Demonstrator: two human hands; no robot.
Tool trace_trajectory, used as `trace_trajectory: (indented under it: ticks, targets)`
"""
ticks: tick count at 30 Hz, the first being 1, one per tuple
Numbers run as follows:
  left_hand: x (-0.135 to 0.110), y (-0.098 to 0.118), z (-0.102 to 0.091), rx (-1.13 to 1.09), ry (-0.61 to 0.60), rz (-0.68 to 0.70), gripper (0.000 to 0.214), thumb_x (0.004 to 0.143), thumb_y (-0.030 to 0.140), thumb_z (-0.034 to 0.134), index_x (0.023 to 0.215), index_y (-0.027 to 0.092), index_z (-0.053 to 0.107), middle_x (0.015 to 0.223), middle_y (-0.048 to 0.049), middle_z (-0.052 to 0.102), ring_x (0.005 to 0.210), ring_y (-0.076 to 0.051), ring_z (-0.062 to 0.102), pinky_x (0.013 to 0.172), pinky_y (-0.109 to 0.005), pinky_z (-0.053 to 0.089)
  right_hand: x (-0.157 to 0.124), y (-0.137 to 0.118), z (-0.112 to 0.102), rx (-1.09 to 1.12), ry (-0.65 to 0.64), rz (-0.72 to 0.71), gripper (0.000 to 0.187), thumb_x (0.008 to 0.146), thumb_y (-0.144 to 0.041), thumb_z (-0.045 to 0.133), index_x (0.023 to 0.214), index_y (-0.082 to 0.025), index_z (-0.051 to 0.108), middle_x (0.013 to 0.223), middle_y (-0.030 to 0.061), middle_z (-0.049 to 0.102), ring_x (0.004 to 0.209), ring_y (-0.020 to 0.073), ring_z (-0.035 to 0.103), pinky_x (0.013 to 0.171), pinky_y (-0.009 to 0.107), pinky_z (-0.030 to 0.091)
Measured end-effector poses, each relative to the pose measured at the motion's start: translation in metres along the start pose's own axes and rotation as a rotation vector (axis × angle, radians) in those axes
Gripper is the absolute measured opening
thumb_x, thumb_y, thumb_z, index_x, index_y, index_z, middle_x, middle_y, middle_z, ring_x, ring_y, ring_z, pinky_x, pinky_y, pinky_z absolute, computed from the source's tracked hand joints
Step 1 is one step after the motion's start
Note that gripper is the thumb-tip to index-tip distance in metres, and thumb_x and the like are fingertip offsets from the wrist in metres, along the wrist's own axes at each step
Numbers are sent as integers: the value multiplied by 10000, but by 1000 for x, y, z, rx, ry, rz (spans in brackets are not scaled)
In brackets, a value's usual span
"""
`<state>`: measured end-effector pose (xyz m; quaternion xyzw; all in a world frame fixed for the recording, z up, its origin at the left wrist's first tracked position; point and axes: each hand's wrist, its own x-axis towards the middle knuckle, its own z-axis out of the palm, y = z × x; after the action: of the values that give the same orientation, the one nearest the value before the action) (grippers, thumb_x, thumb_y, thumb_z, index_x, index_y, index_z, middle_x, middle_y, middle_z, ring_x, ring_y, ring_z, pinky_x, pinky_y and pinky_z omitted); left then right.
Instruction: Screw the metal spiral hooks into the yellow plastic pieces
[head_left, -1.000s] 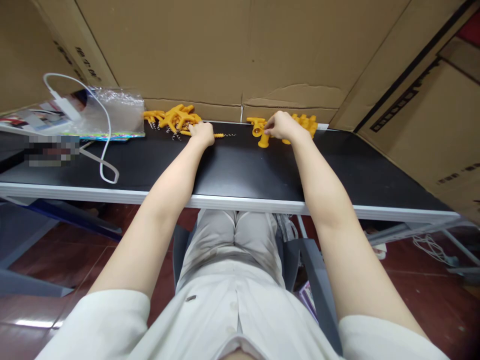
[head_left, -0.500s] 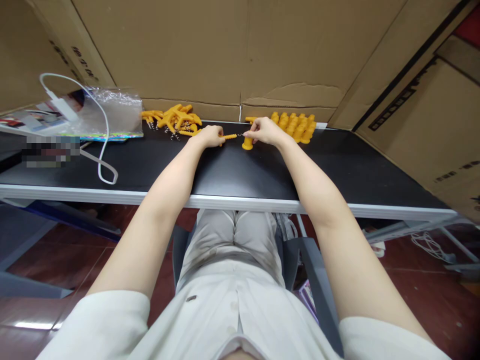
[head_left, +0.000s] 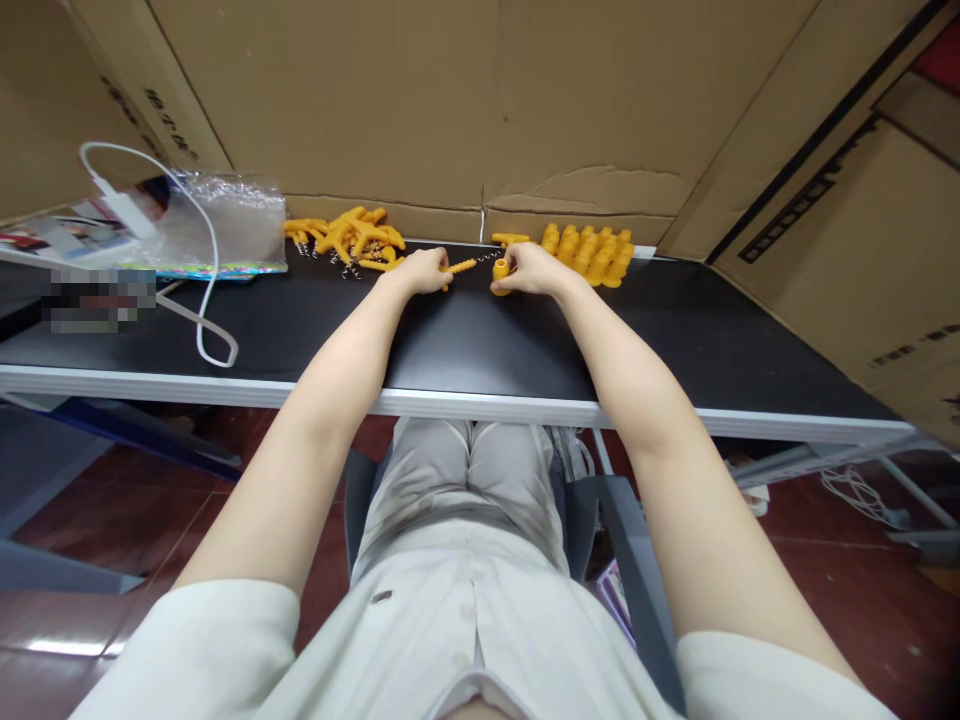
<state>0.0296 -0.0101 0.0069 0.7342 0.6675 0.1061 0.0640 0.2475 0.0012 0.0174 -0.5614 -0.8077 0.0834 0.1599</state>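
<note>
My left hand [head_left: 424,271] is closed on the handle end of a yellow corkscrew [head_left: 463,266], whose shaft and metal spiral point right. Just past the spiral's tip, my right hand [head_left: 535,268] grips a yellow hollow sleeve [head_left: 499,275] with a flared base, standing upright at the tabletop. A gap separates spiral and sleeve. Beside the left hand lies a pile of yellow corkscrews [head_left: 358,236] with several spirals showing. Rows of yellow sleeves [head_left: 589,252] stand behind and right of my right hand. Another yellow piece [head_left: 511,239] lies behind it, partly hidden.
The black table [head_left: 480,345] has a silver front edge. On the left lie a clear plastic bag [head_left: 232,225], printed sheets [head_left: 67,238] and a white cable [head_left: 212,240]. Cardboard [head_left: 487,110] walls off the back and right side.
My right hand has gripped the sleeve lower and moved slightly right, away from the spiral's tip. More of the spiral and the sleeve's open top now show. My left hand has barely moved.
</note>
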Motion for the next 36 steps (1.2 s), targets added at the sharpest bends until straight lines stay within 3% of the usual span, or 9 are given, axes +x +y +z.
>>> trace_trajectory:
  ticks: [4, 8, 16, 25, 29, 36]
  targets:
    - [0, 0, 0, 1, 9, 22, 389, 997, 296, 622, 1373, 204, 658, 1381, -133, 748, 1270, -307, 709, 1048, -335, 533, -7, 0, -10, -285, 148, 83, 413, 852, -50, 677, 1262, -93, 701, 1290, 186, 751, 1249, 389, 690, 1100, 528, 511]
    - [-1, 1, 0, 1, 1, 50, 414, 975, 279, 636, 1386, 228, 646, 1355, -122, 762, 1217, -313, 729, 1045, -368, 542, -6, 6, -11, -331, 174, 73, 420, 881, -11, 588, 1274, -85, 716, 1329, 201, 750, 1320, 419, 666, 1140, 591, 482]
    - [0, 1, 2, 1, 9, 73, 399, 935, 267, 668, 1334, 255, 679, 1283, -91, 785, 1220, -305, 725, 1037, -352, 546, -4, 7, -7, -351, 159, 0, 474, 869, 26, 537, 1301, -39, 722, 1351, 250, 722, 1308, 414, 669, 1125, 532, 511]
    - [-3, 3, 0, 10, -10, 105, 417, 967, 271, 626, 1377, 201, 660, 1279, -125, 778, 1192, -308, 725, 1017, -359, 544, 0, 14, -3, -337, 117, -78, 445, 903, -21, 606, 1321, -78, 746, 1351, 214, 742, 1292, 400, 695, 1116, 492, 541]
    - [1, 1, 5, -46, 44, 191, 436, 945, 266, 630, 1370, 172, 662, 1268, -143, 764, 1195, -318, 711, 1032, -376, 538, 1, 12, -1, -356, 76, -159, 396, 943, -140, 668, 1330, -122, 751, 1353, 180, 746, 1291, 375, 696, 1117, 475, 540]
    - [-1, -2, 3, -131, 190, 177, 452, 903, 265, 653, 1348, 183, 662, 1165, -123, 744, 1155, -328, 690, 1052, -424, 524, 6, 13, 4, -24, 30, -264, 400, 972, -312, 722, 1333, -149, 774, 1342, 162, 760, 1277, 325, 704, 1187, 457, 488]
